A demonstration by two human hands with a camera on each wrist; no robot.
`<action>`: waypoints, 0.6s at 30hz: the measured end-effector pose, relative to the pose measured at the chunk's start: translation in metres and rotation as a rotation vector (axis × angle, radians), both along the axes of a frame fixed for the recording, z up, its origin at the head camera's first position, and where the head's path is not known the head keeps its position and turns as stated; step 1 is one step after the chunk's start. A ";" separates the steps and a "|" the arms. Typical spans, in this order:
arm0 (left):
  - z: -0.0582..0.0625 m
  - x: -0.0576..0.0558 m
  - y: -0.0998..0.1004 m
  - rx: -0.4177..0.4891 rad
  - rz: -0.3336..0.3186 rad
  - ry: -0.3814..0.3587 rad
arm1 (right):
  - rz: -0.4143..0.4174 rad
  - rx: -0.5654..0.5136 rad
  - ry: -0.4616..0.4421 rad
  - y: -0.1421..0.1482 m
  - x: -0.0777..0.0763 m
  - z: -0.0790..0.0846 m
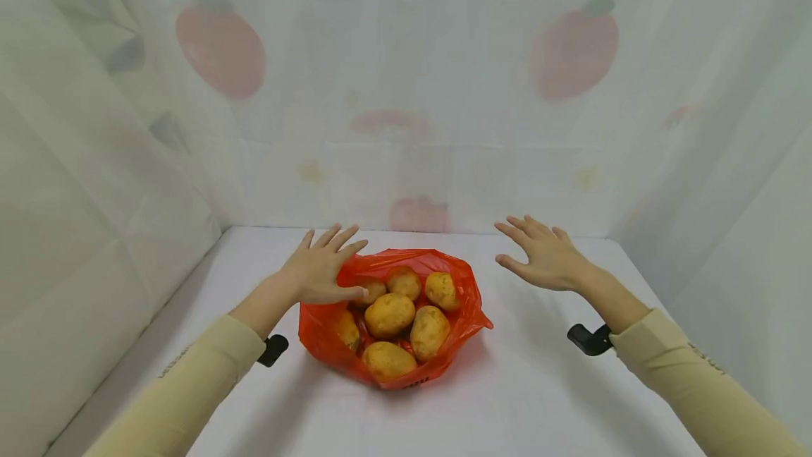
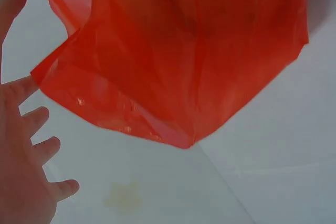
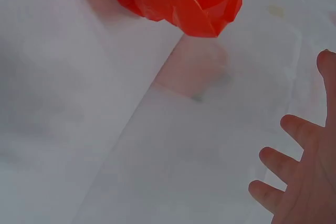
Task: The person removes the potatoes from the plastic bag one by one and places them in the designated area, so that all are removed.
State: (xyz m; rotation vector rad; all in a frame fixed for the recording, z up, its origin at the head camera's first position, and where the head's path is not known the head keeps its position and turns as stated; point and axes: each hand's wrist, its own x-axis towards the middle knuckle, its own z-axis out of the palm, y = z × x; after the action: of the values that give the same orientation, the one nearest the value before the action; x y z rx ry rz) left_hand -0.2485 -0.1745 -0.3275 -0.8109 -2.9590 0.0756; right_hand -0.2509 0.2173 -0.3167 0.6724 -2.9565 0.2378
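Observation:
A red plastic bag (image 1: 453, 358) stands on the table with its mouth spread wide, and several potatoes (image 1: 390, 315) lie inside it. My left hand (image 1: 323, 270) hovers over the bag's left rim, fingers spread and holding nothing; in the head view its thumb overlaps one potato at the back left. To the right of the bag, my right hand (image 1: 545, 256) is held in the air, apart from it, with its fingers stretched out. The left wrist view shows the bag's outer side (image 2: 173, 66) beside the left fingers; whether they touch cannot be told.
The white table (image 1: 507, 400) is bounded by a pale curtain (image 1: 406, 90) printed with red fruit at the back, with further pale sheets at left and right. Each wrist carries a black camera mount (image 1: 590, 339).

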 end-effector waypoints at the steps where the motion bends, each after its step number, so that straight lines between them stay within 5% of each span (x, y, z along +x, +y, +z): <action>1: -0.002 0.000 0.002 -0.004 -0.006 0.004 | 0.004 0.001 0.001 -0.001 0.000 0.000; 18: -0.021 -0.003 0.017 -0.074 -0.040 0.018 | 0.030 0.006 0.012 -0.013 0.004 -0.003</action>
State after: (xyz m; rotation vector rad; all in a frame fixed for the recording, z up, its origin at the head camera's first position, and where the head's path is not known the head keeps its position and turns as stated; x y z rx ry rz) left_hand -0.2518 -0.1580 -0.3489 -0.8731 -2.9370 0.1903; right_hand -0.2470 0.2045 -0.3199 0.7175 -2.9385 0.2269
